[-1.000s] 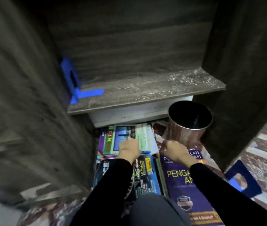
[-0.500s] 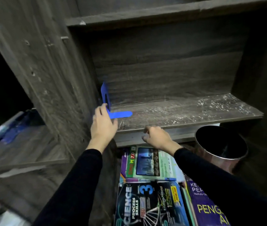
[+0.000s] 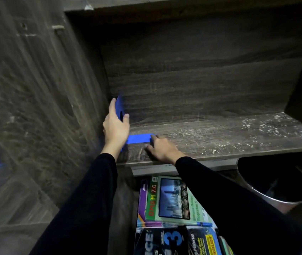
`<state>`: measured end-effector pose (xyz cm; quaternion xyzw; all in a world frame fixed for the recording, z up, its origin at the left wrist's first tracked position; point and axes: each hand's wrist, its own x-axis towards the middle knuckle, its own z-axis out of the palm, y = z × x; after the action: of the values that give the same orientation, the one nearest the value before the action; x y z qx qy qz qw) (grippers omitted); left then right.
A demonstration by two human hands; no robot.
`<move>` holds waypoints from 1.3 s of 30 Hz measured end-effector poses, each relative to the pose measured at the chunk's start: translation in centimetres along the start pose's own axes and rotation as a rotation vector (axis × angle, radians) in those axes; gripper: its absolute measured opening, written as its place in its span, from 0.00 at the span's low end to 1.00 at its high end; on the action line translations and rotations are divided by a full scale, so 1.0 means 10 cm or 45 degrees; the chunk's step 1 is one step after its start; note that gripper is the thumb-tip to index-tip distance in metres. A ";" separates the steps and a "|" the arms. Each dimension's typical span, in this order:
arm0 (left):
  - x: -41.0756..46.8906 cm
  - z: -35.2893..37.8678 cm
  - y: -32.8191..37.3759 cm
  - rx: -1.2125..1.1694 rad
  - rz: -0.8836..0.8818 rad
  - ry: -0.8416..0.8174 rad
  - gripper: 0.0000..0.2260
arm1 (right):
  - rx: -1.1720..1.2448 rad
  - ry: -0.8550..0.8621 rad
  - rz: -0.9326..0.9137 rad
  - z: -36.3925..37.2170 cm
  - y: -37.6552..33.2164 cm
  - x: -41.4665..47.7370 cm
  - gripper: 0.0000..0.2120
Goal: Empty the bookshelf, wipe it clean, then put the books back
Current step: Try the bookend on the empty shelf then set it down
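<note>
A blue bookend (image 3: 139, 138), a thin L-shaped sheet, stands in the left corner of the shelf (image 3: 229, 137). It looks stiff, light and smooth, best taken by its upright plate. The left hand (image 3: 116, 128) pinches that plate, arm reaching forward. Just right of it, the right hand (image 3: 162, 149) lies loosely spread, fingertips touching the base's end, holding nothing. Below both hands, books (image 3: 172, 201) lie stacked beside a bin (image 3: 275, 188).

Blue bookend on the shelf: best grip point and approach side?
Pinch the upright plate of the blue bookend from the front: it stands beside the side panel, front edge free; its base lies flat on the shelf. The left hand grips there.
</note>
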<state>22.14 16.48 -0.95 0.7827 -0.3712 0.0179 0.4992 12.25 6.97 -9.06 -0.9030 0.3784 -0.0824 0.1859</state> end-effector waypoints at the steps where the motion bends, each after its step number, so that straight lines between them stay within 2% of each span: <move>1: 0.01 0.02 -0.01 -0.013 -0.002 0.009 0.27 | -0.010 0.007 -0.011 0.02 0.02 0.02 0.26; 5: 0.02 0.10 -0.05 -0.050 -0.014 0.123 0.24 | -0.093 0.045 -0.097 0.11 0.10 0.09 0.23; 9: 0.05 0.10 -0.13 -0.046 -0.013 0.157 0.24 | -0.117 0.082 -0.084 0.20 0.13 0.13 0.23; 15: -0.04 0.12 -0.16 -0.154 0.107 0.227 0.24 | 0.115 0.111 0.046 0.20 0.09 0.13 0.22; 21: -0.26 0.05 -0.04 -0.238 0.224 0.296 0.22 | 0.354 0.378 0.209 0.06 0.07 -0.06 0.15; 24: -0.41 0.00 0.12 -0.330 0.243 0.346 0.21 | 0.732 0.463 0.405 -0.06 0.05 -0.14 0.13; 28: -0.64 -0.05 0.37 -0.408 0.288 0.354 0.20 | 1.937 0.508 0.724 -0.33 0.02 -0.35 0.16; 29: -0.69 -0.06 0.44 -0.427 0.295 0.354 0.20 | 2.121 0.487 0.747 -0.40 0.03 -0.45 0.13; 31: -0.80 -0.08 0.59 -0.471 0.306 0.352 0.20 | 2.236 0.465 0.745 -0.54 0.07 -0.65 0.04; 33: -0.93 -0.10 0.76 -0.505 0.344 0.329 0.20 | 2.268 0.496 0.742 -0.64 0.16 -0.87 0.07; 35: -1.07 -0.09 0.93 -0.499 0.375 0.284 0.20 | 2.283 0.558 0.751 -0.74 0.27 -1.11 0.05; 39: -1.37 -0.01 1.21 -0.338 0.468 0.110 0.25 | 2.313 0.740 0.819 -0.87 0.61 -1.56 0.07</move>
<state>5.02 21.54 2.94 0.6280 -0.4849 0.0933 0.6016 -5.18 11.80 -3.66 -0.2190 0.4289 -0.5028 0.7179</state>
